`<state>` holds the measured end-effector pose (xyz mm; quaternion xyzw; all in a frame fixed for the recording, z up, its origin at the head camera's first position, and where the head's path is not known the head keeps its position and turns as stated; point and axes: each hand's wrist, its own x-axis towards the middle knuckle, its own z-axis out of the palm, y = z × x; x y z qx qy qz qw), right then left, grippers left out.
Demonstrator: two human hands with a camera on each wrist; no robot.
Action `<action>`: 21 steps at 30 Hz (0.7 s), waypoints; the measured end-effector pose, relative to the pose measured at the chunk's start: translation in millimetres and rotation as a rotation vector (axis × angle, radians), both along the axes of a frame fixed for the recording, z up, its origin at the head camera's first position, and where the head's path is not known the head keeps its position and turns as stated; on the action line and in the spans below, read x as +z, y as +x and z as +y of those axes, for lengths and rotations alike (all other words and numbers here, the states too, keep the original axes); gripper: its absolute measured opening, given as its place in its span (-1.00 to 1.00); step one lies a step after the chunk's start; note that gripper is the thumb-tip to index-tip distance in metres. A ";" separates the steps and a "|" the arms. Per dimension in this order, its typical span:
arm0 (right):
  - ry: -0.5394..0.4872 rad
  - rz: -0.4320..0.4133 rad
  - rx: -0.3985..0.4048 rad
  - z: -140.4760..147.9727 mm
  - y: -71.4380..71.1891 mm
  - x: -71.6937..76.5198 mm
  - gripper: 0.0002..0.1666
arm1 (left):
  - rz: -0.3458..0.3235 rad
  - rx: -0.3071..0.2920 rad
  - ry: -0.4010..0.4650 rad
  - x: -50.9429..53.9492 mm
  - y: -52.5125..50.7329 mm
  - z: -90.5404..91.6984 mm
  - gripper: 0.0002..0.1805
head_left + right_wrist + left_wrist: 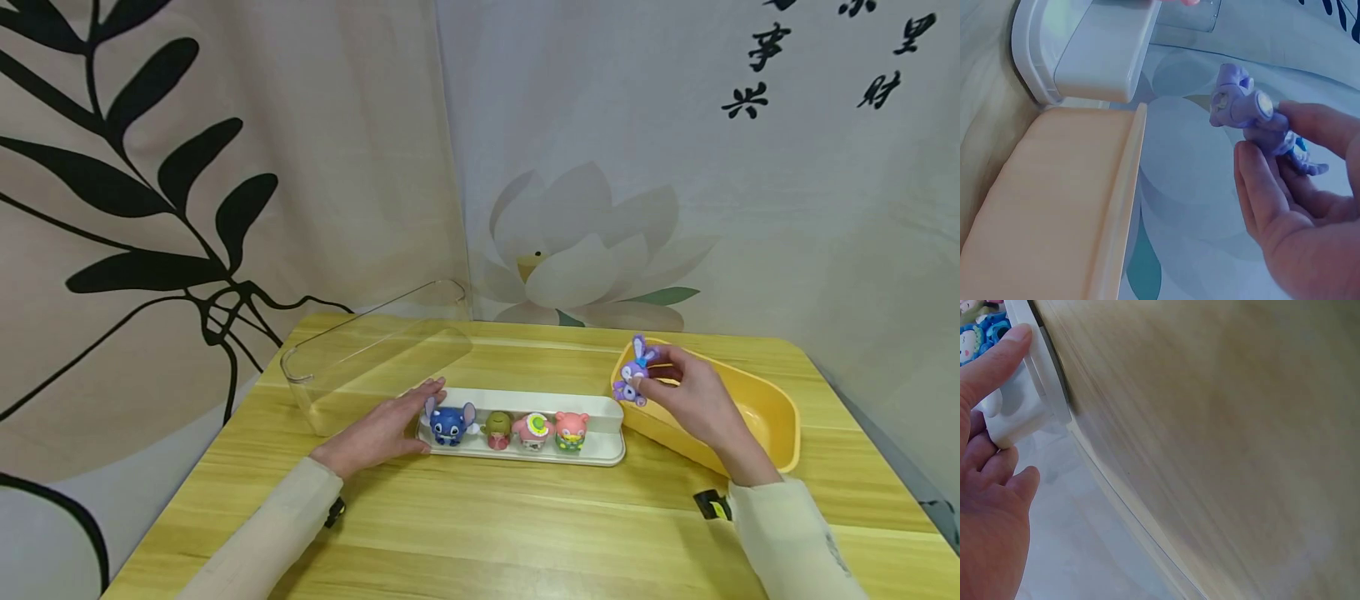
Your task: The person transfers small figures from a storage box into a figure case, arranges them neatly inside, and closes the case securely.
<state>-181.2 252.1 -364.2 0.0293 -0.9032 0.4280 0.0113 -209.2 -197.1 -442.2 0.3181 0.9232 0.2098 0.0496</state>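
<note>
My right hand [696, 398] pinches a purple rabbit figurine [634, 372] between thumb and fingers, raised over the near-left end of a yellow bin [776, 408]. In the right wrist view the figurine [1250, 112] lies tilted in the fingertips. At the left end of a white stepped display base [517, 398], my left hand [386, 429] grips it, thumb [1004, 356] on the front edge and fingers round the end. Along the base's lower step stand a blue big-eared figurine [450, 425], a green-topped one [498, 430], a pink one with a green-and-yellow top [534, 430] and a pink bear-eared one [572, 430].
A clear plastic cover [375, 354] lies behind my left hand, near the table's back-left edge. The wooden table [480, 533] ends at a fabric backdrop [750, 208] printed with a flower and characters.
</note>
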 end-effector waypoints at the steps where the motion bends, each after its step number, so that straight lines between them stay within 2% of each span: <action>1: -0.003 0.001 0.007 0.2 1.0 -0.1 -0.37 | -0.001 0.000 0.001 -0.1 -0.1 -0.1 0.04; 10: -0.039 0.025 0.060 3.1 9.2 -3.7 -0.44 | -0.003 0.006 0.005 -0.8 -0.5 0.1 0.04; 21: -0.119 0.035 0.170 6.4 20.0 -11.6 -0.55 | 0.010 -0.001 -0.001 -1.3 -0.5 -0.7 0.04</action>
